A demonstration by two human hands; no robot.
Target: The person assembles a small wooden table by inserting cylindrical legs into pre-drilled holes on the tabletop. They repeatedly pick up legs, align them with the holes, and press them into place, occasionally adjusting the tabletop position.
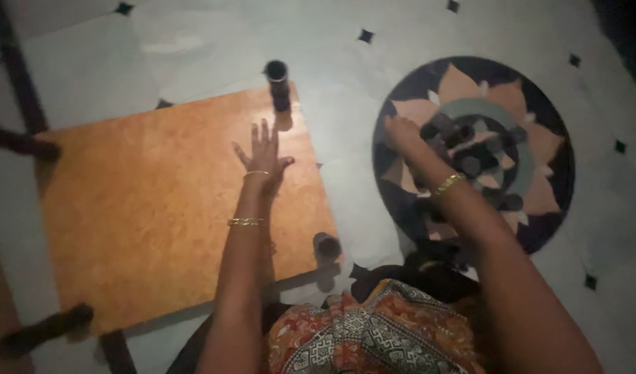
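Head view, looking down. The left hand (264,154) lay open, fingers spread, palm down on the orange-brown board (159,208), which rested upside down on the pale tiled floor (346,83) with dark legs pointing up. One leg (278,84) stood at the far right corner just beyond the fingertips, another (327,246) at the near right corner; two more (20,142) (44,329) showed on the left side. The right hand (402,131) reached over the round flower-pattern floor inlay (540,149), on the right of the board, beside a cluster of small dark cylindrical pieces (470,156); whether it was open or closed could not be told in the dim light. Gold bangles (246,221) circled the left forearm, a gold bracelet (448,183) the right wrist. Patterned orange cloth (373,332) covered the lap at the near edge.
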